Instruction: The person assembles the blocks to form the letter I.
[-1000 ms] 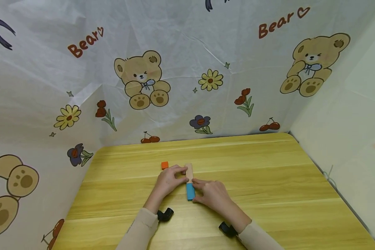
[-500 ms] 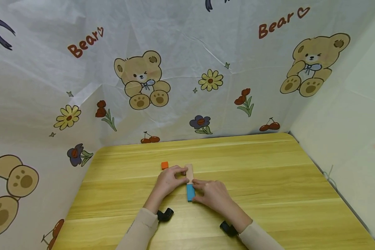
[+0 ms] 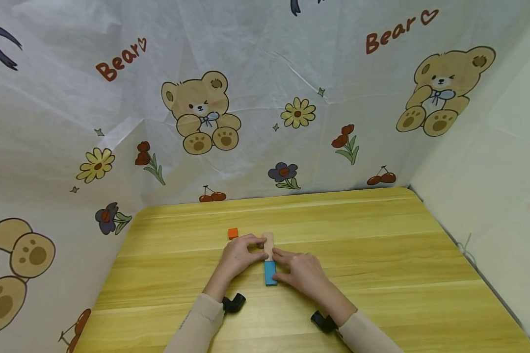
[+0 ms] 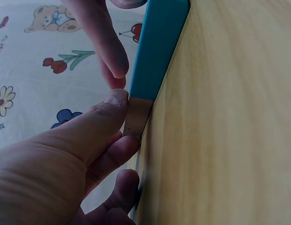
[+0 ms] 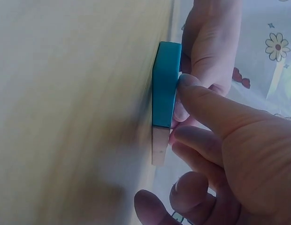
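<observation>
Two blocks lie end to end on the table: a plain wooden block (image 3: 268, 245) farther off and a blue block (image 3: 270, 273) nearer. My left hand (image 3: 238, 253) holds the wooden block from the left, thumb close to the joint and a bent finger farther along. On the other side, my right hand (image 3: 302, 271) touches the pair with spread fingertips. In the right wrist view its thumb (image 5: 188, 82) meets the upper edge of the blue block (image 5: 166, 84), and a finger reaches towards the wooden block (image 5: 159, 144). The blue block's face shows in the left wrist view (image 4: 159, 51).
A small orange cube (image 3: 233, 233) sits beyond my left hand. The wood-grain table (image 3: 357, 220) backs onto a sheet (image 3: 256, 63) printed with bears and flowers. A white surface (image 3: 490, 171) rises along the right side.
Both blocks have slid slightly towards me and a little right. My right thumb has moved up from the blue block's near corner along its side. The left hand has hardly moved.
</observation>
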Motion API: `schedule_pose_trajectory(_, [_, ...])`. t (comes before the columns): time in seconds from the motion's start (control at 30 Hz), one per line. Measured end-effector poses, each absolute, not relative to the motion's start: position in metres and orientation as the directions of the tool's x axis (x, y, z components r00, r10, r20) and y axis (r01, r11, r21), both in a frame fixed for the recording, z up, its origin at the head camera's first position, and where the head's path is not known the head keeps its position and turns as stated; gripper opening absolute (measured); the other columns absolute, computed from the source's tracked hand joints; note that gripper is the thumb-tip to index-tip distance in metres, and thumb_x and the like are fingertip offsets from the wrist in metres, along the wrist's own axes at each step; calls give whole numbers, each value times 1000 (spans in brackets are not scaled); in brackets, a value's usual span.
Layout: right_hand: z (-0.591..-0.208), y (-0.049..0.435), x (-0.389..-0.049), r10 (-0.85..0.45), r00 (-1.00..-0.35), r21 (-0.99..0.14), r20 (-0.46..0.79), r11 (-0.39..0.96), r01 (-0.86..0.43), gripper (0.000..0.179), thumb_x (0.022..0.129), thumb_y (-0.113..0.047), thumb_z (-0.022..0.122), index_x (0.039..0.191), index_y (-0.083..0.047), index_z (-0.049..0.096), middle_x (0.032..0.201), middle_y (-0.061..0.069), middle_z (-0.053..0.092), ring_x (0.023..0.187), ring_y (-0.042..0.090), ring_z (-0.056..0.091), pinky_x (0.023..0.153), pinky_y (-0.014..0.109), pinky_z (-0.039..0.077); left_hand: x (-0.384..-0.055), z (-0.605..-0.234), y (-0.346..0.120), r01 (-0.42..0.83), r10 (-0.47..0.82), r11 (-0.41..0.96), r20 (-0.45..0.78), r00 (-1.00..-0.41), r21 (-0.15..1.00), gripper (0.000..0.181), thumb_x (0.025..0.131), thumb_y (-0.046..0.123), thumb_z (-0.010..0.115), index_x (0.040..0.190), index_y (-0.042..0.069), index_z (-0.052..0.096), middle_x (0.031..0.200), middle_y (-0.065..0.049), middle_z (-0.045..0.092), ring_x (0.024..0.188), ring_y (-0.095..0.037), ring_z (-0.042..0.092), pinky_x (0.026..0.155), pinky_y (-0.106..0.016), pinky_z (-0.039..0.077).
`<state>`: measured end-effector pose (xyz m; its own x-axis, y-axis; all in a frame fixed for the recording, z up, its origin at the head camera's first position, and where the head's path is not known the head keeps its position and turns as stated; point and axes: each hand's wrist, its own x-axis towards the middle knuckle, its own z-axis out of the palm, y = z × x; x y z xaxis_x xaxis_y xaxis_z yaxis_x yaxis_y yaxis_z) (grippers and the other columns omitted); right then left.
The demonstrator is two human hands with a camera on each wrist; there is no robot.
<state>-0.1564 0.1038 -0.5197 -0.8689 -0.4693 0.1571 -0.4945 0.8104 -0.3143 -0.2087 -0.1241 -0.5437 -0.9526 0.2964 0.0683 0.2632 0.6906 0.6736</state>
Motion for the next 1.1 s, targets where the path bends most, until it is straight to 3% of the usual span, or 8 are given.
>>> schedule_pose_trajectory(0.17, [-521,105,-159,-474,-870,-336,137,804,-491,56,89,-49,83,138,-23,74,148,-9,66,50,4,43,49,22,28,-208,-543,-124,263,296,692,68,-953,672,41,91,43,83,130,30,78,108,18,75,115,-17,71,99,-47,56])
schedule_pose_trajectory(0.3, [-522,105,-160,-479,-868,-368,132,789,-492,56,89,-45,84,139,-21,73,148,-6,67,73,15,70,53,21,35,-208,-542,-124,260,293,690,69,-954,676,40,91,42,84,129,29,79,108,18,75,117,-18,71,101,-49,55])
schedule_pose_trajectory(0.4, [-523,106,-161,-483,-866,-395,126,776,-491,56,90,-44,83,139,-20,73,148,-5,66,84,21,74,56,21,38,-209,-542,-123,257,286,688,72,-955,679,40,90,41,85,128,29,79,108,18,76,119,-19,71,102,-50,55])
schedule_pose_trajectory(0.57, [-525,106,-163,-488,-865,-407,122,770,-492,54,91,-44,82,139,-20,73,149,-6,66,75,16,69,57,21,38,-209,-542,-124,259,283,683,79,-956,683,39,90,40,85,127,29,80,106,19,76,118,-19,71,102,-49,55])
schedule_pose_trajectory(0.87, [-527,107,-164,-484,-869,-424,106,768,-480,53,92,-46,81,139,-22,73,150,-8,65,54,2,41,54,22,31,-208,-542,-124,253,280,678,76,-957,690,40,90,40,86,127,28,79,106,18,76,118,-18,71,102,-49,55])
schedule_pose_trajectory(1.1, [-526,108,-163,-481,-871,-426,97,771,-473,54,92,-46,81,140,-22,72,150,-8,65,54,1,41,54,22,32,-208,-542,-124,252,266,665,93,-959,703,37,90,39,86,125,28,81,106,16,77,119,-19,71,103,-50,55])
